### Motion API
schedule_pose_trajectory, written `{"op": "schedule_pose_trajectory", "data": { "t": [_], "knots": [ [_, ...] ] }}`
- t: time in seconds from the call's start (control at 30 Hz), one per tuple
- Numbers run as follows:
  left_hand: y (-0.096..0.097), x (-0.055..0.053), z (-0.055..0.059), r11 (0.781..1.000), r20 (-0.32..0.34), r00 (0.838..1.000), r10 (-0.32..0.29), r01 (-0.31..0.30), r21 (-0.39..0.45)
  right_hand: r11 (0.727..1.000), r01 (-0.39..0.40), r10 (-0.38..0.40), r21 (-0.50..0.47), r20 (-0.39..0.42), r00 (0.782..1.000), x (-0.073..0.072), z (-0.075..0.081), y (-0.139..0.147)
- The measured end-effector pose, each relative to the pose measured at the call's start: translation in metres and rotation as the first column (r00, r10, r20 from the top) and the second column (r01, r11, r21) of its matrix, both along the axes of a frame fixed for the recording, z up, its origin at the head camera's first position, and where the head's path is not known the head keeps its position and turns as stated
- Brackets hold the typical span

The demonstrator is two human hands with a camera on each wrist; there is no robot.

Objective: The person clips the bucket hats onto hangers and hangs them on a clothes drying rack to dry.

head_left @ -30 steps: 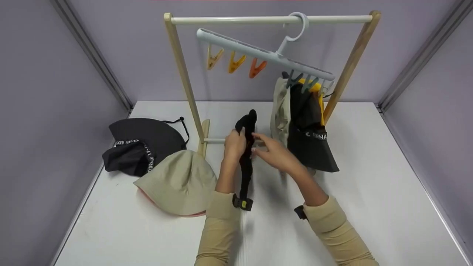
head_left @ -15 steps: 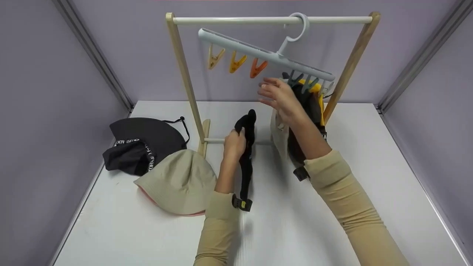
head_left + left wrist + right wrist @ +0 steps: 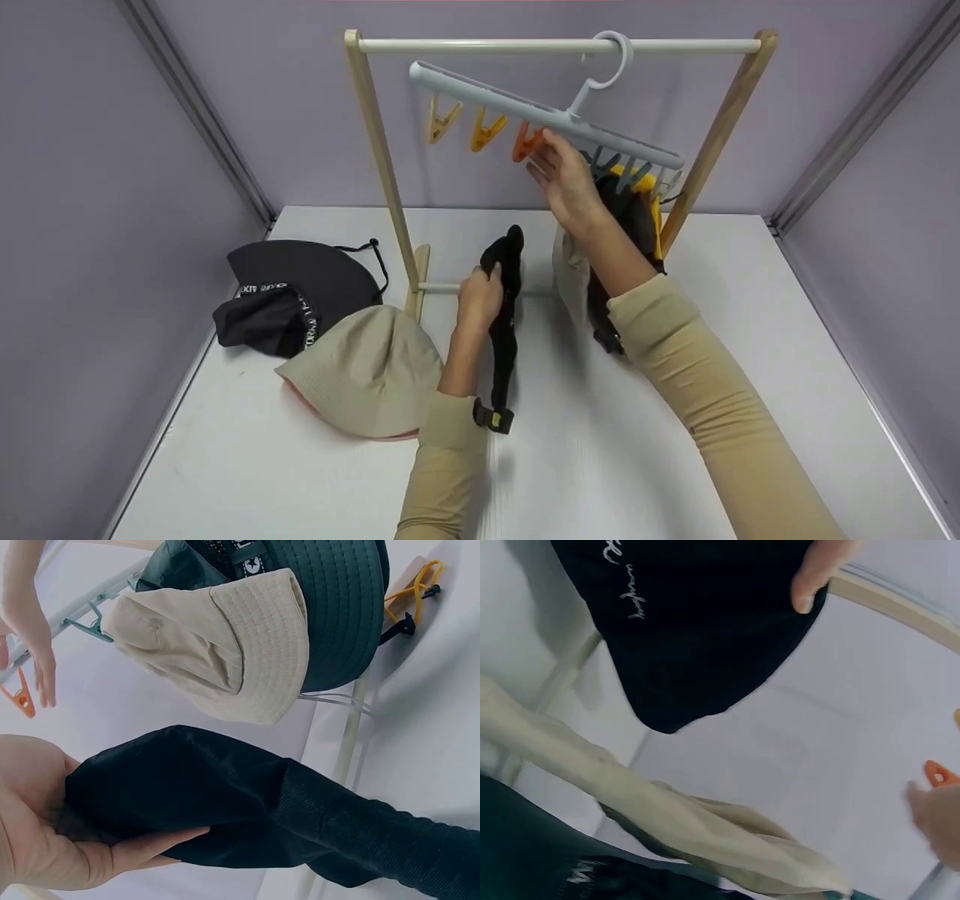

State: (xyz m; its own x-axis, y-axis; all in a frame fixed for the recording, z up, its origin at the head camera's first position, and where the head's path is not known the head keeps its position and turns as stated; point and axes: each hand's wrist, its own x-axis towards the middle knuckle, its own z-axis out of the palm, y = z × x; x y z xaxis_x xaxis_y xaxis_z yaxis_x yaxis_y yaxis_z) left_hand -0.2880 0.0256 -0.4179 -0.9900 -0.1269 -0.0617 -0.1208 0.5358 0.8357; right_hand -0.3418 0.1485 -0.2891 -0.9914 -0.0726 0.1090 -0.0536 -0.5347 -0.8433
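My left hand (image 3: 478, 298) grips a black bucket hat (image 3: 507, 262) by its crown, thumb on one side, and the hat hangs edge-on below the hanger. White script lettering shows on the hat's cloth in the right wrist view. Up at the grey clip hanger (image 3: 495, 97), my right hand (image 3: 568, 187) has its fingertips right at the orange clip (image 3: 524, 144), fingers mostly straight. The yellow clip (image 3: 486, 131) and the cream clip (image 3: 442, 120) hang farther left. Under the hanger's lower right end, a beige hat (image 3: 255, 637) and a dark wide-brimmed hat (image 3: 337, 615) hang from clips.
The hanger tilts down to the right on the white bar (image 3: 480, 46) of a wooden rack (image 3: 382, 165). On the white table (image 3: 247, 472), left side, lie a black brimmed hat (image 3: 322, 270) with a cord and a beige bucket hat (image 3: 367, 375). Grey walls enclose the table.
My right hand has left the black bucket hat and risen to the orange clip. The left hand keeps its hold on the hat in nearly the same place.
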Motion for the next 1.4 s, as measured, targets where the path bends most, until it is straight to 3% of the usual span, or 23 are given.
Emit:
{"op": "schedule_pose_trajectory", "data": {
  "t": [0.13, 0.27, 0.57, 0.77, 0.9, 1.07, 1.17, 1.4],
  "knots": [
    [-0.001, 0.001, -0.001, 1.000, -0.004, 1.000, 0.004, -0.004, 0.004, 0.997, -0.046, 0.041, -0.060, -0.083, 0.996, -0.001, -0.007, -0.001],
    [-0.001, 0.002, -0.001, 1.000, -0.008, 1.000, 0.006, -0.006, 0.016, 0.990, -0.071, 0.057, -0.120, -0.118, 0.991, -0.002, -0.011, -0.001],
    [0.005, 0.004, -0.002, 0.999, -0.024, 0.999, -0.022, 0.022, 0.027, 0.951, -0.172, 0.118, -0.258, -0.213, 0.970, -0.007, -0.020, 0.002],
    [0.009, 0.006, -0.004, 0.999, -0.014, 0.999, -0.043, 0.044, 0.021, 0.903, -0.217, 0.153, -0.371, -0.194, 0.969, -0.007, -0.019, 0.003],
    [0.010, 0.007, -0.005, 0.999, -0.014, 0.999, -0.037, 0.037, 0.023, 0.866, -0.286, 0.217, -0.411, -0.206, 0.954, -0.007, -0.017, 0.006],
    [0.010, 0.008, -0.005, 0.998, -0.014, 0.999, -0.047, 0.048, 0.034, 0.803, -0.391, 0.320, -0.449, -0.229, 0.920, -0.007, -0.016, 0.014],
    [0.009, 0.009, -0.005, 0.999, -0.015, 0.999, -0.043, 0.044, 0.032, 0.759, -0.463, 0.386, -0.458, -0.255, 0.886, -0.008, -0.016, 0.018],
    [0.007, 0.010, -0.006, 0.999, -0.012, 0.999, -0.033, 0.034, 0.036, 0.592, -0.631, 0.530, -0.501, -0.346, 0.774, -0.010, -0.021, 0.024]
  ]
}}
